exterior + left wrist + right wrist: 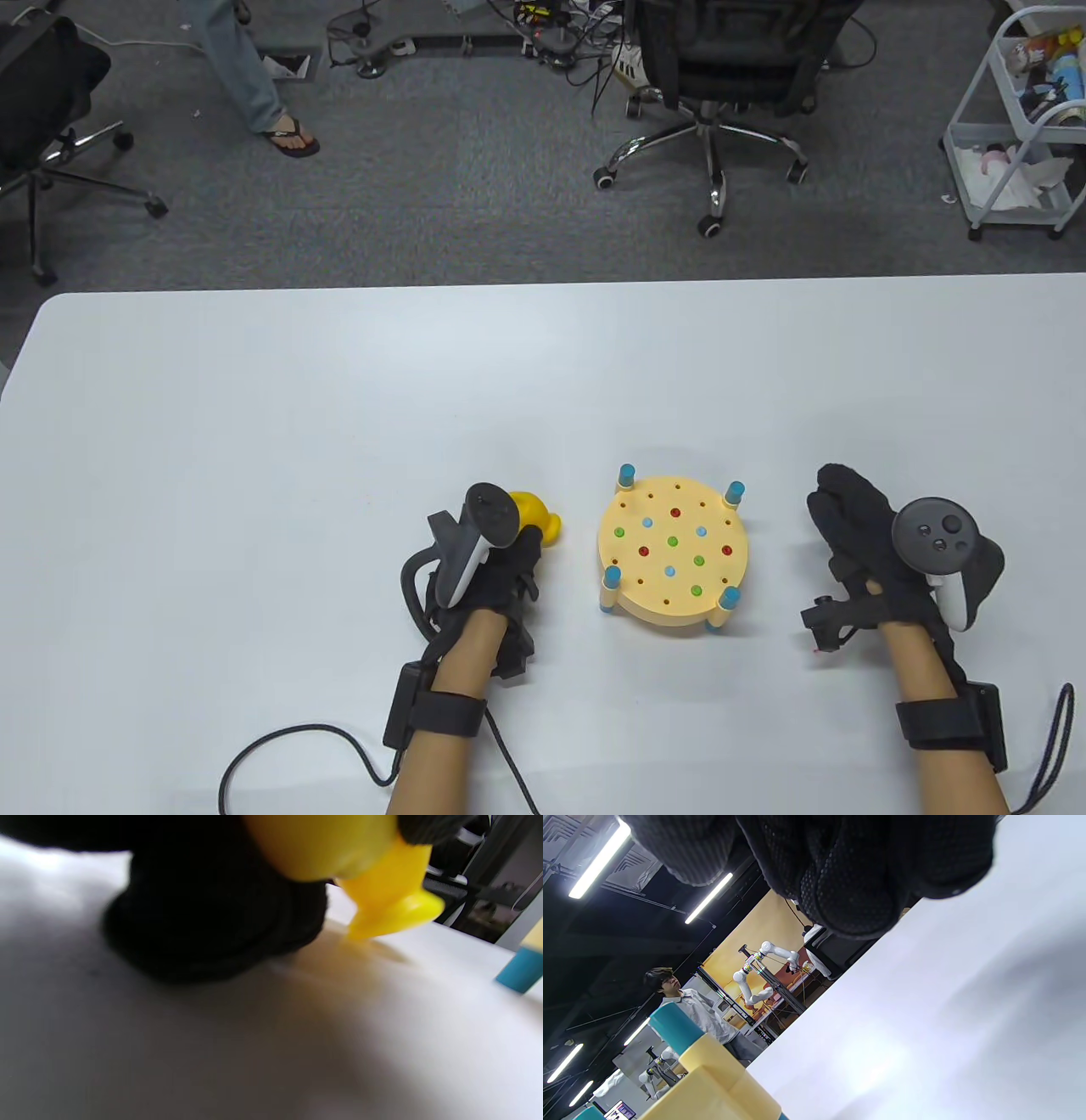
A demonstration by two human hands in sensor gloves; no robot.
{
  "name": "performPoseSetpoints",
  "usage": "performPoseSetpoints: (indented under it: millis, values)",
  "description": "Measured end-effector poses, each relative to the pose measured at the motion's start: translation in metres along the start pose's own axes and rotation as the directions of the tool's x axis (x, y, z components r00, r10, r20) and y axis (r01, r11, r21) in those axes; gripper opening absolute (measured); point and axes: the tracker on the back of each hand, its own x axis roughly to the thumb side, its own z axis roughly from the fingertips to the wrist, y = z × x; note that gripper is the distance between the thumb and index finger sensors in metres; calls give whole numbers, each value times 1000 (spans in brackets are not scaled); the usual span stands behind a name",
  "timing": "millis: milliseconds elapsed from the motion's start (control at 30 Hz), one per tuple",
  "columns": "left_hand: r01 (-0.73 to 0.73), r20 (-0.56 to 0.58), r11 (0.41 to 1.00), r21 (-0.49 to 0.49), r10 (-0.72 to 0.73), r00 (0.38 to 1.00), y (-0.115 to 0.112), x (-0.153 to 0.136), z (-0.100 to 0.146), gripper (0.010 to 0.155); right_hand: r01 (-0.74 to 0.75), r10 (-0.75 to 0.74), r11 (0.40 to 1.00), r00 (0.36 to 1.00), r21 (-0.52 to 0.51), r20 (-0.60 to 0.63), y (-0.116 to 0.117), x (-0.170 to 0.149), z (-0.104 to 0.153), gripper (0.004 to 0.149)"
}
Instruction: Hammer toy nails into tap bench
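Gripping yellow toy hammer point(536, 518) in left hand point(484, 569), lower centre; right hand point(874, 543) relaxed, empty; next, lifting toward tap bench point(674, 552)

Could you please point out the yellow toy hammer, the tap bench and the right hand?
yellow toy hammer point(536, 514), table view, its head.
tap bench point(657, 584), table view, bare top.
right hand point(857, 531), table view, gloved back.

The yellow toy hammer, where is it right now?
In the table view the yellow toy hammer sits in the left hand, its head poking out just left of the round tap bench, low over the white table.
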Motion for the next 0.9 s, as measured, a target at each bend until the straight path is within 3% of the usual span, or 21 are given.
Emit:
performPoseSetpoints:
  millis: [33,100,200,267,400,533,633,700,800,900]
  values:
    - [22,0,1000,6,-22,1000,0,2,1,66,-2,2,1000,1000,1,1,0,0,0,66]
    - [214,-8,976,41,-214,977,0,12,5,67,-22,22,1000,1000,8,9,3,0,-1,65]
    - [447,-33,885,133,-447,894,-4,24,9,68,-43,42,999,999,17,18,6,0,-2,65]
    - [505,-30,854,124,-506,862,-6,28,10,68,-47,47,999,999,23,20,7,-1,-2,65]
    - [500,-22,857,126,-502,865,-5,28,12,69,-45,45,999,999,26,20,7,-4,-4,65]
    - [418,-16,885,207,-424,905,21,20,26,73,-67,67,998,996,-9,58,-1,-2,-3,66]
    - [238,114,928,287,-279,953,45,12,34,78,-163,167,986,975,-43,144,-5,-2,3,70]
    - [155,194,946,284,-215,957,51,7,36,82,-259,263,965,944,-47,200,-4,-3,6,77]
    - [186,189,940,285,-246,951,51,1,37,82,-402,403,914,879,-56,256,1,-5,10,82]
    - [246,163,926,287,-300,940,45,1,33,83,-449,439,893,858,-28,266,11,-3,10,84]
